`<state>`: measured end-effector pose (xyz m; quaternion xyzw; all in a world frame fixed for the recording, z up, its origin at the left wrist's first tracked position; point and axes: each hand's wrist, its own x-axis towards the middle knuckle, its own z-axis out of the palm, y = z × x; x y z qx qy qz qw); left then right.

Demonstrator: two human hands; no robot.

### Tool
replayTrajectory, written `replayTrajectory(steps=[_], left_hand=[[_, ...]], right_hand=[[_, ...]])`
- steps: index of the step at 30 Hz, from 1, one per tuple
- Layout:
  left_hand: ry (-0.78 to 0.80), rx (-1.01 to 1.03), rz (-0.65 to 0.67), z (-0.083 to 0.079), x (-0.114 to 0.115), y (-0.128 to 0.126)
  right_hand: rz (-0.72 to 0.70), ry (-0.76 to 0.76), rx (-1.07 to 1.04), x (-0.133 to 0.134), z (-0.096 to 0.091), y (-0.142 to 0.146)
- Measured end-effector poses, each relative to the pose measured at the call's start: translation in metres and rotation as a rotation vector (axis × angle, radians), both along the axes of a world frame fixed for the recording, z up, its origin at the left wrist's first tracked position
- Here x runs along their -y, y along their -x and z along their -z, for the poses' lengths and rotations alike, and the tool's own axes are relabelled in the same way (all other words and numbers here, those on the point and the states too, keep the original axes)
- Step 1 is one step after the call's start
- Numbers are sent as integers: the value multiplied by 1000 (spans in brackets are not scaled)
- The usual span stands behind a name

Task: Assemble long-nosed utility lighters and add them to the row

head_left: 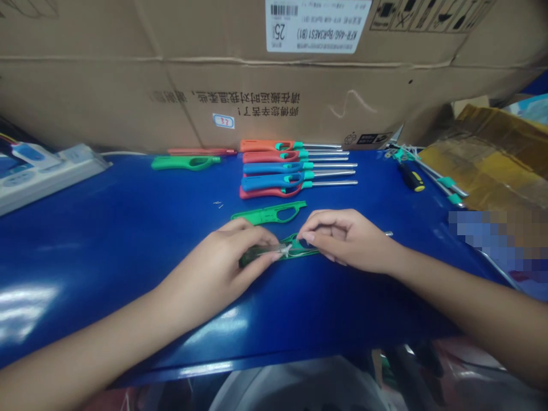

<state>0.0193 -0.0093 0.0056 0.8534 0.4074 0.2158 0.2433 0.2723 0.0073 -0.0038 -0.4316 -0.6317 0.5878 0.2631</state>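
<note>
The left hand [226,257] presses the green lighter body [261,256] flat, holding it steady, while the right hand [342,237] pinches its middle.

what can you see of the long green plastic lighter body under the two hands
The long green plastic lighter body lies flat, left to right, on the glossy blue table. Its handle end looks dark translucent green; the trigger end is a lighter green open frame, with pale inner parts showing between. The left hand grips the handle end; the right hand pinches the middle and hides the rest.
</note>
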Motion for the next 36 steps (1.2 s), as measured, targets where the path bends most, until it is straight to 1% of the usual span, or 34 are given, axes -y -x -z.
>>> replayTrajectory(steps=[2,5,10,12,13,14,15,17,19,20,21,22,25,31,36], left_hand=[[-58,-68,24,-2,0,2],[-119,-134,57,1,0,3],[-103,-186,42,7,0,3],[-79,-190,23,7,1,3],[-66,-195,10,6,2,3],[-56,-203,-2,5,2,4],[-50,-213,-11,3,3,4],[-45,-234,-18,1,4,4],[-46,-242,-11,0,4,5],[-44,-240,-5,0,4,5],[-42,-234,2,0,4,5],[-41,-226,9,1,4,5],[-50,-213,27,3,3,5],[-80,-195,33,1,1,5],[-33,-135,24,-1,0,7]], right_hand=[[8,1,2,0,0,0],[10,-2,3,0,0,0],[1,-8,13,1,-1,0],[-2,-44,16,2,-1,0],[6,-98,21,3,-1,0],[17,-185,35,3,-1,0],[25,-304,62,4,0,-1],[-5,-611,157,6,1,-3],[-117,-894,289,7,3,-5],[-189,-992,357,7,4,-6],[-254,-1056,420,7,6,-6],[-309,-1090,477,7,7,-7],[-392,-1099,569,6,10,-7],[-405,-1072,565,4,15,-9],[-414,-1042,535,1,19,-9]])
